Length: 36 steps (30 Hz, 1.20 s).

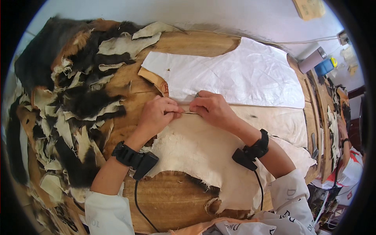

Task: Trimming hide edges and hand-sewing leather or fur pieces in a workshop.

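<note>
A pale hide [196, 145] lies skin side up across the board, with ragged lower edges. Above it a large white pattern sheet [235, 74] covers much of the board. Along the sheet's lower edge, my left hand [158, 113] is closed, thumb and fingers pinching the hide's edge. Close to its right, my right hand [211, 107] is closed with fingers curled together. A small dark, shiny bit shows at its knuckles; whether this is a ring or a tool end, I cannot tell. A thin dark line runs between the fingertips, too small to make out.
Black, brown and white fur scraps [78, 105] heap up on the left. A brown pattern piece [154, 80] pokes out under the sheet. The wooden board [152, 192] shows below the hide. At right stand a tumbler [312, 59] and a blue container [324, 67]; another person's arm [344, 141] is beyond.
</note>
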Available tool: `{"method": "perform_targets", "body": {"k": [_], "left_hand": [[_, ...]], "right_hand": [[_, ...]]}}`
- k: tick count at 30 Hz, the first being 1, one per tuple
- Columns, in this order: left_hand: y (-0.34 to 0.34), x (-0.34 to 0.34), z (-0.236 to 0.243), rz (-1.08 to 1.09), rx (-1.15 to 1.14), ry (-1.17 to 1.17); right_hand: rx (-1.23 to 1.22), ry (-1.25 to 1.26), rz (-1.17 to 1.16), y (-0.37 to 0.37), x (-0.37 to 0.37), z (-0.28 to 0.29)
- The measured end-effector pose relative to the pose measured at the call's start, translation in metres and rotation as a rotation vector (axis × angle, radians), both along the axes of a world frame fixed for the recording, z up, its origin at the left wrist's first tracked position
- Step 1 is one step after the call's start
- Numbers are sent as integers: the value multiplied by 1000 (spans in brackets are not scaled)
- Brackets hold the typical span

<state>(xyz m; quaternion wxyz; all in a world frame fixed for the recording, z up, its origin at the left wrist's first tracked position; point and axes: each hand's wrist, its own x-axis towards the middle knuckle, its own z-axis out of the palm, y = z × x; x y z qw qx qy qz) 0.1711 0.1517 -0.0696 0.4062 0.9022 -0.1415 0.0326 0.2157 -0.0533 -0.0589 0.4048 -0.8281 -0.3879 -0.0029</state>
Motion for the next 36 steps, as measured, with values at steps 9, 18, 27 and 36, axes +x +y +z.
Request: {"method": "perform_targets", "body": {"k": [9, 18, 27, 36], "left_hand": [[-4, -2, -5, 32, -38, -68], [0, -4, -4, 17, -30, -167], [-8, -2, -2, 38, -88, -119], [1, -5, -6, 52, -104, -147]], "right_hand": [[-122, -139, 10, 7, 0, 4], [-344, -281, 26, 25, -7, 5], [-349, -321, 84, 25, -8, 3], [-256, -717, 203, 19, -14, 9]]}}
